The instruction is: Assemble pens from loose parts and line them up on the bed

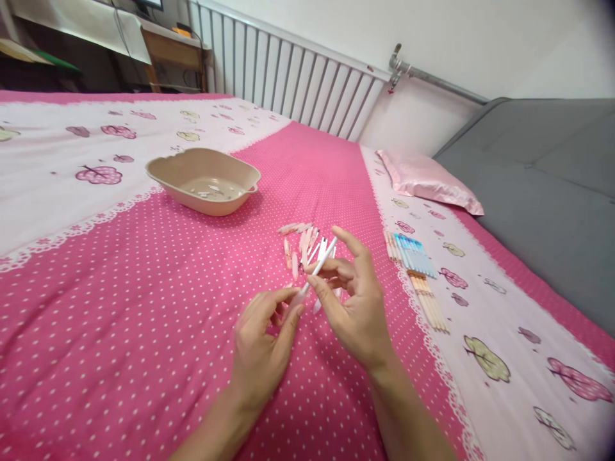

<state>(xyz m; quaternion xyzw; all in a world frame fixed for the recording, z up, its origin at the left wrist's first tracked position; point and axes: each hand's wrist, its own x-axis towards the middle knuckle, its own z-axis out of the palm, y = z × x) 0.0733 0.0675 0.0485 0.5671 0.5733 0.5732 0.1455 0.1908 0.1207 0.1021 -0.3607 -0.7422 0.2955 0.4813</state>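
In the head view, my right hand (pixel 355 301) pinches a slim white pen tube (pixel 325 255) between thumb and fingers, its index finger stretched along toward the upper end. My left hand (pixel 264 336) is closed with thumb and fingertips on a pale pink pen piece (pixel 298 299). The two pieces meet end to end in a slanted line; whether one sits inside the other I cannot tell. Just beyond my hands lies a loose pile of pink pen parts (pixel 295 264) with several white, dark-tipped sticks among them, partly hidden by my right hand.
A beige plastic basin (pixel 206 202) with small pieces inside stands at the left. To the right lie rows of blue pens (pixel 414 255), pink pens (pixel 392 246) and peach pens (pixel 427 301). A pink pillow (pixel 427 179) rests by the grey headboard (pixel 538 179); a white radiator (pixel 288 70) lines the wall.
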